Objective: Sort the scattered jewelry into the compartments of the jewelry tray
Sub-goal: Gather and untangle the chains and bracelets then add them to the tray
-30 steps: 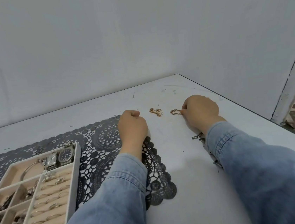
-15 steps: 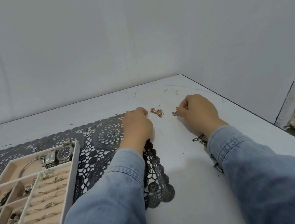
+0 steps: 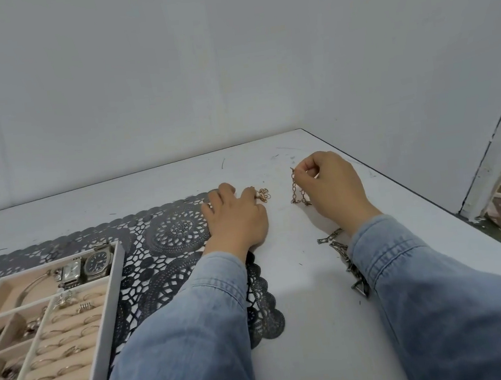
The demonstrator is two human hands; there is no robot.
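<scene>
Head view: my right hand [image 3: 333, 189] pinches the gold chain [image 3: 296, 187] by its top end, just right of the lace mat [image 3: 172, 230]. My left hand [image 3: 235, 219] rests flat on the mat's far right edge, loose fingertips touching a small gold piece [image 3: 263, 194]. The jewelry tray [image 3: 114, 299] sits on the mat's left.

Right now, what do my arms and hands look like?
Both arms wear long, light blue denim sleeves, the left sleeve and the right sleeve each ending in a stitched cuff at the wrist. The left hand and right hand are bare, without gloves.
</scene>
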